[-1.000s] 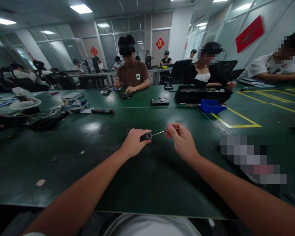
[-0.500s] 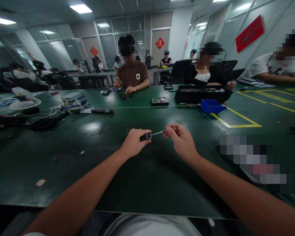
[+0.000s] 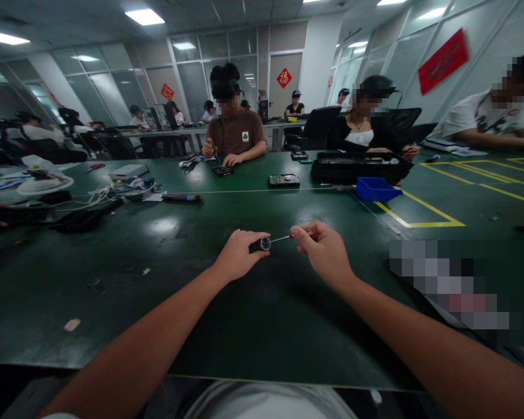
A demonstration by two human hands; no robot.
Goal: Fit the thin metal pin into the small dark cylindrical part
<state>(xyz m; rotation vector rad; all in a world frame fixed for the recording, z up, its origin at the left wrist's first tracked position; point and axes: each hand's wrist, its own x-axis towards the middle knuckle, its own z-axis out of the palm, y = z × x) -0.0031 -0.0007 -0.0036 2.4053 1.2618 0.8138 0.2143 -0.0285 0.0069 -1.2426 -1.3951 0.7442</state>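
My left hand (image 3: 239, 254) is closed round a small black cylinder (image 3: 265, 243), whose round, pale-rimmed end faces right. A screwdriver (image 3: 291, 235) with a thin metal shaft and a reddish collar is gripped by my right hand (image 3: 325, 250). Its tip meets the open end of the cylinder; how deep it reaches inside cannot be made out. Both hands are above the green table (image 3: 253, 326), and my right fingers hide most of the screwdriver's handle.
Further back lie a hard drive (image 3: 283, 180), a blue tray (image 3: 378, 189), a long black case (image 3: 361, 169) and a dark pen-like tool (image 3: 182, 198). Cables and a white basket (image 3: 45, 183) are at left. A person in brown sits opposite, handling small parts.
The fingers of my right hand have shifted and curled round the screwdriver's handle. My left hand and the cylinder have hardly moved.
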